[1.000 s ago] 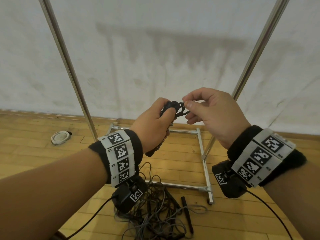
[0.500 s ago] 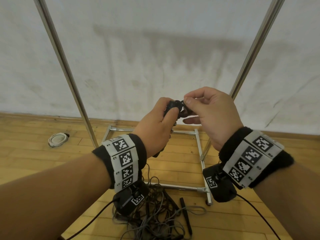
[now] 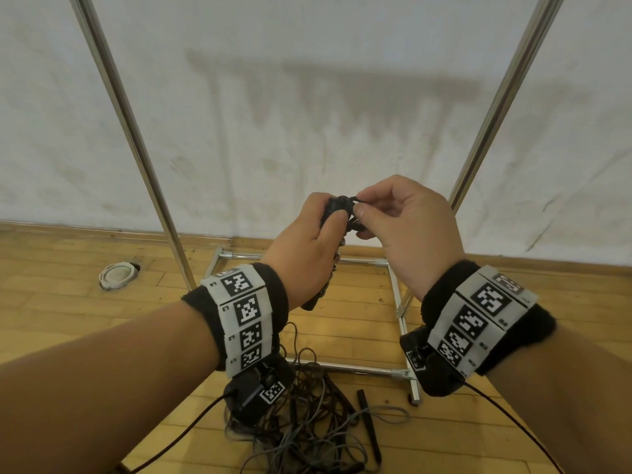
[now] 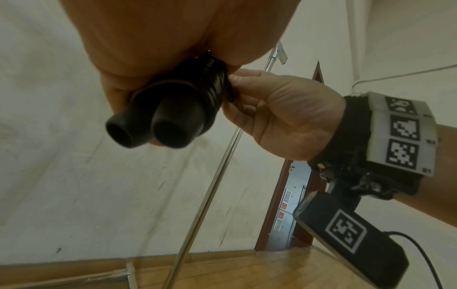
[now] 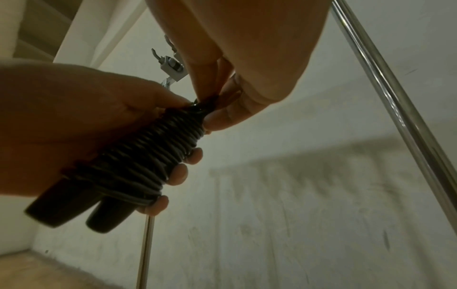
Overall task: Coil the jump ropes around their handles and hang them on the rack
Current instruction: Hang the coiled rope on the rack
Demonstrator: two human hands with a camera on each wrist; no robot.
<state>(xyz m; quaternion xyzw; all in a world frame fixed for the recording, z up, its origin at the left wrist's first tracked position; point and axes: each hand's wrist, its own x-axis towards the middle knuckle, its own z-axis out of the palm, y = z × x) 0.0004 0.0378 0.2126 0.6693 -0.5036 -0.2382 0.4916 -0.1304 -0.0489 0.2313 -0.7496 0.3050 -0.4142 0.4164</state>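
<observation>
Nearest the camera, a tangle of grey and black jump ropes [image 3: 307, 429] lay on the wooden floor [image 3: 68, 319], with one loose black handle [image 3: 367, 422] at its right edge, just in front of the rack's base frame [image 3: 393, 292].

Above the tangle, both forearms were raised, each wrist wearing a black band [image 3: 277, 295] faced with white tiles of square black-and-white marker codes; small characters printed beside the codes were too small to read.

The left hand [image 3: 304, 248] was closed around a coiled jump rope [image 5: 148, 156]: two black handles [image 4: 153, 125] lay side by side, bound together by tight turns of dark cord, their butt ends projecting below the palm. The fingertips [image 5: 178, 174] of that hand wrapped over the coils.

The right hand [image 3: 407, 230] sat just beside the left, touching the top of the bundle, where thumb and forefinger pinched the loose end of the cord [image 3: 352, 201] at the uppermost turns.

Beyond the hands, the two chrome uprights [image 3: 136, 142] of the rack rose on either side, the bundle held between them. A white round object [image 3: 116, 275] lay on the floor at far left, near the white wall [image 3: 307, 80].
</observation>
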